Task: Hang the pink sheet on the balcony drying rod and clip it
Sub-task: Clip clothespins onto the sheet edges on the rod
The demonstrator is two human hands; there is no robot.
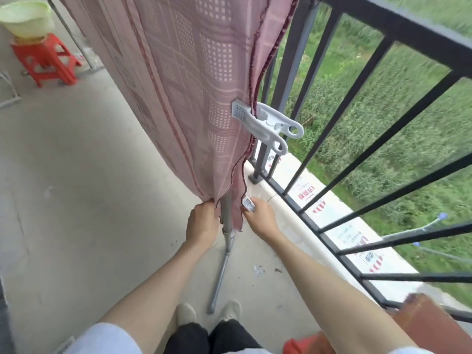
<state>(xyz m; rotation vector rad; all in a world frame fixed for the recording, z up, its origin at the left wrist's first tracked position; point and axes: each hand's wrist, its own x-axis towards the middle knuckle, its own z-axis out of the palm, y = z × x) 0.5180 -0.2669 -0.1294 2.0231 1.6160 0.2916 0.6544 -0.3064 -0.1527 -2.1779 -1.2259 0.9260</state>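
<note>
The pink patterned sheet (184, 80) hangs down over a drying rack; the top rod is out of view. A large white plastic clip (265, 123) pinches the sheet's side edges together at mid height. My left hand (203, 221) grips the sheet's bottom hem. My right hand (260, 215) holds a second white clip (248, 203) at the lower corner of the sheet, right beside the hem. The grey rack pole (227, 221) stands between my two hands.
A black metal balcony railing (357, 139) runs along the right, with grass beyond it. A red plastic stool (46, 60) carrying a pale green basin (26, 17) stands at the far left. The rack's grey leg (219, 277) slants down toward my feet. A brown object (429, 325) sits at the lower right.
</note>
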